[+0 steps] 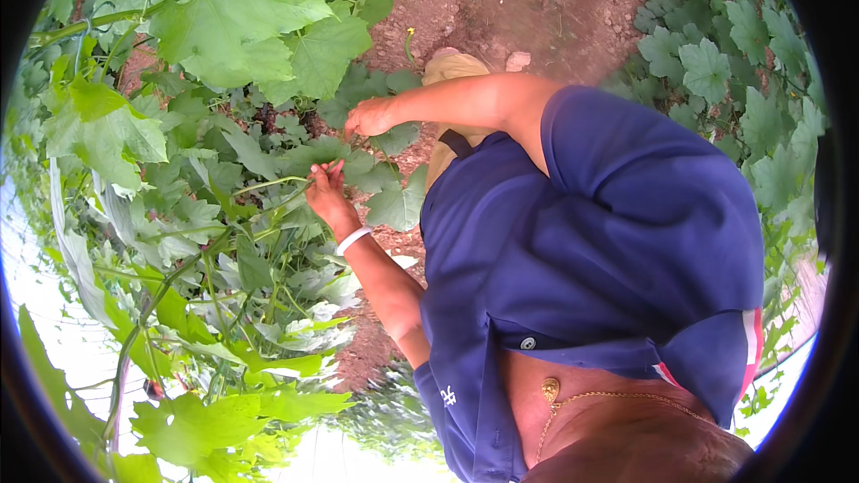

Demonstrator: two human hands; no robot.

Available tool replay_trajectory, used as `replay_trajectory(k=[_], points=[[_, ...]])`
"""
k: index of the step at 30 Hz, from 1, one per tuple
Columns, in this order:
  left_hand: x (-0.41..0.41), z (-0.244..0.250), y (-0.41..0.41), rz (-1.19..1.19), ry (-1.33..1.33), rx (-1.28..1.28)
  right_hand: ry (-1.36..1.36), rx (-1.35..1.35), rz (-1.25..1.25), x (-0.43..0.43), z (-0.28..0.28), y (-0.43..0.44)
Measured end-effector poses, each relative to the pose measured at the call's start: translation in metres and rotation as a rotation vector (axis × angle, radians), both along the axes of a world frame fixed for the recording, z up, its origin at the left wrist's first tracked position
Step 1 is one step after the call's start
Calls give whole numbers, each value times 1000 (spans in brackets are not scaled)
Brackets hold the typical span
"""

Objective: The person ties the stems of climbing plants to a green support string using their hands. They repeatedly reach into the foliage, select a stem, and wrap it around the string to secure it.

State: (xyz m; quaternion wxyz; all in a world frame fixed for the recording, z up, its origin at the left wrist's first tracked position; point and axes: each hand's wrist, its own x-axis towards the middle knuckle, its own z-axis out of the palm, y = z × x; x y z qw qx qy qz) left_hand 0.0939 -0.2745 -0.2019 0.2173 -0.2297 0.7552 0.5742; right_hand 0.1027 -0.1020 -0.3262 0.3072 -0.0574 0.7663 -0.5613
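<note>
My left hand [329,193], with a white band at the wrist, is among the leaves of a climbing gourd vine [164,285]. Its thumb and fingers are pinched around a thin green vine stem [272,182]. Just above it in the picture, my right hand [370,117] reaches across in front of my waist. Its fingers are bent and point down at the foliage, close to a broad lobed leaf [322,153]. Whether anything is between the right fingertips is hidden. The two hands are a short way apart.
Large leaves [235,10] hang close at upper left. Reddish bare soil [530,7] runs between the plants, with a small green fruit with a yellow flower [409,47] above my legs. Another leafy row [725,47] grows at right. A thick vine [137,329] climbs at lower left.
</note>
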Motion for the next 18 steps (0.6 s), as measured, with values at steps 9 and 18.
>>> replay_trajectory(k=[9, 18], points=[[4, 17, -5, -206, 46, -56, -239, -80, 44, -24, 48, 11], [-2, 21, 19, -197, 57, 50, -700, -188, 307, -45, 56, 19]])
